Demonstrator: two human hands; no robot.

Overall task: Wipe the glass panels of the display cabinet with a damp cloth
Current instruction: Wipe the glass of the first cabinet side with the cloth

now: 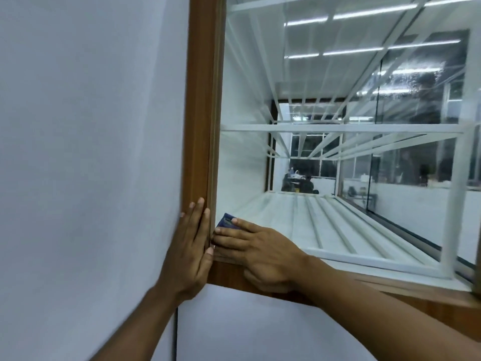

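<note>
The display cabinet has a brown wooden frame (201, 113) and a glass side panel (250, 100) that I look through. My right hand (257, 252) presses a dark blue cloth (226, 220) flat against the bottom left corner of that glass, fingers straight and pointing left; only a small part of the cloth shows past the fingertips. My left hand (191, 246) lies flat with straight fingers on the outer edge of the wooden frame, right beside the right hand's fingertips.
Inside the cabinet are white shelf rails (338, 127) and a white slatted floor (325, 225). The front glass (421, 105) reflects ceiling lights and a room. A plain white wall (91, 152) fills the left. A thin dark cable (175, 334) hangs below the frame.
</note>
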